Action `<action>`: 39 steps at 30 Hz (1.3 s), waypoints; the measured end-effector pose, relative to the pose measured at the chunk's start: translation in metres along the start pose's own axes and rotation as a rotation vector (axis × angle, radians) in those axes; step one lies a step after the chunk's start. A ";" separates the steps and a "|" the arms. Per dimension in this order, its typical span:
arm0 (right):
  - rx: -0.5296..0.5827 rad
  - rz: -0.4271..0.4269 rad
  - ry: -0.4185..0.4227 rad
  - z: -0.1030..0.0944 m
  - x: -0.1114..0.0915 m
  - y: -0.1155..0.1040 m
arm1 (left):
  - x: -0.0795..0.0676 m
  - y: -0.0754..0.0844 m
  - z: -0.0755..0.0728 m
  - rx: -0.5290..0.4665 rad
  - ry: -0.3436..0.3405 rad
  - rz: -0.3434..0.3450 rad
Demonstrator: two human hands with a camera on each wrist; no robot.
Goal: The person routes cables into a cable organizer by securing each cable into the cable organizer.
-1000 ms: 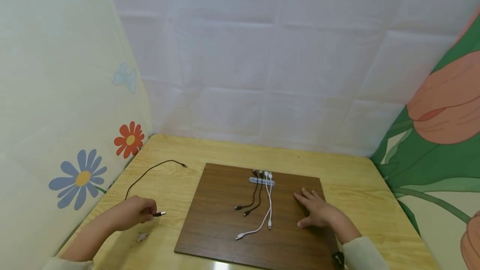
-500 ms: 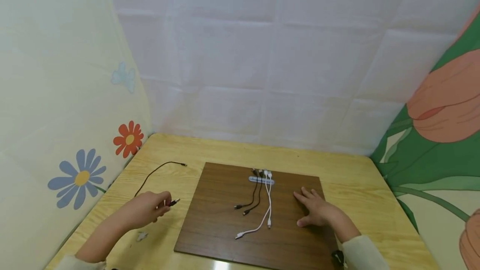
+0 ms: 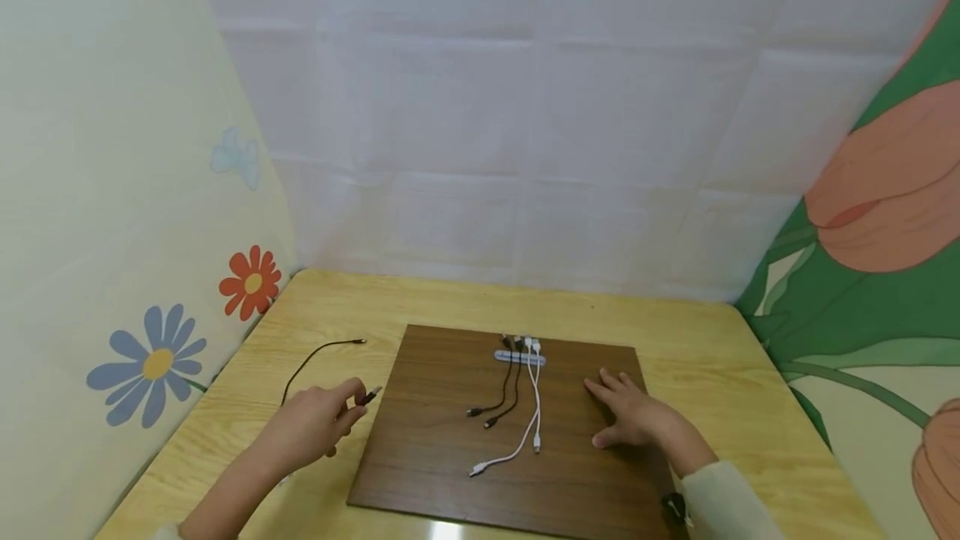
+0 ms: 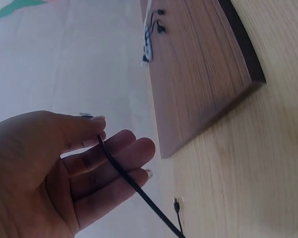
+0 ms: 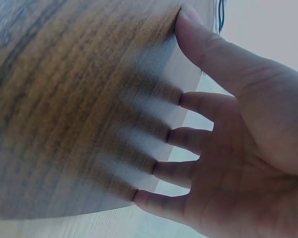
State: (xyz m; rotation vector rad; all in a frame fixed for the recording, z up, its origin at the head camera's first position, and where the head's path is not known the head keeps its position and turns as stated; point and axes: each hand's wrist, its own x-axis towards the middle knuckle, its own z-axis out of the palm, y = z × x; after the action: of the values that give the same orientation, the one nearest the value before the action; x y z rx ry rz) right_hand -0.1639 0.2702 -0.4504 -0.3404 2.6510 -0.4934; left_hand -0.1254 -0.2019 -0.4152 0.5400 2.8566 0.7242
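My left hand [image 3: 318,423] pinches a short black USB cable [image 4: 131,181] between thumb and fingertips, close to its metal plug [image 3: 372,395]. That plug points toward the left edge of a dark brown wooden board [image 3: 420,440]. The cable's other end [image 3: 360,342] lies on the table beyond the hand. On the right part of the board, my right hand [image 3: 637,419] rests its spread fingertips, as the right wrist view also shows. Two black cables [image 3: 515,394] and two white cables [image 3: 537,407] hang from a pale blue cable holder [image 3: 500,356] near the board's far edge.
The board lies on a light wooden table [image 3: 442,294]. A white cloth [image 3: 442,107] stands behind it, with a flower-printed cloth [image 3: 82,190] at left and a tulip-printed one [image 3: 862,307] at right. A black object [image 3: 673,508] sits by the right sleeve.
My left hand has moved right and farther from me, bringing the black cable's plug close to the board's left edge. My right hand stays on the board.
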 end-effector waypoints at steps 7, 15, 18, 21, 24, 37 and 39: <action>-0.002 -0.009 -0.006 -0.002 0.002 0.000 | 0.008 0.017 0.010 -0.054 0.030 -0.004; -0.006 0.003 -0.013 -0.001 0.002 0.001 | 0.024 0.032 0.022 0.005 0.158 0.030; -0.004 0.002 -0.011 0.000 0.003 0.002 | 0.030 0.037 0.027 0.009 0.197 0.005; -0.001 -0.002 -0.010 -0.001 0.003 0.001 | 0.035 0.042 0.031 0.007 0.219 -0.012; 0.002 0.003 -0.012 -0.002 0.003 0.000 | 0.040 0.045 0.035 0.008 0.229 -0.003; 0.011 -0.004 -0.017 -0.004 0.001 -0.001 | 0.060 0.059 0.051 -0.005 0.256 0.097; 0.005 -0.010 -0.017 -0.005 0.002 -0.001 | 0.064 0.062 0.052 -0.017 0.265 0.107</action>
State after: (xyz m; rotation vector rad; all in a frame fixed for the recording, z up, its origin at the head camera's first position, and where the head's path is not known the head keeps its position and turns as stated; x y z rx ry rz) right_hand -0.1676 0.2699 -0.4465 -0.3554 2.6329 -0.4981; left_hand -0.1540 -0.1042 -0.4340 0.6435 3.0786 0.8996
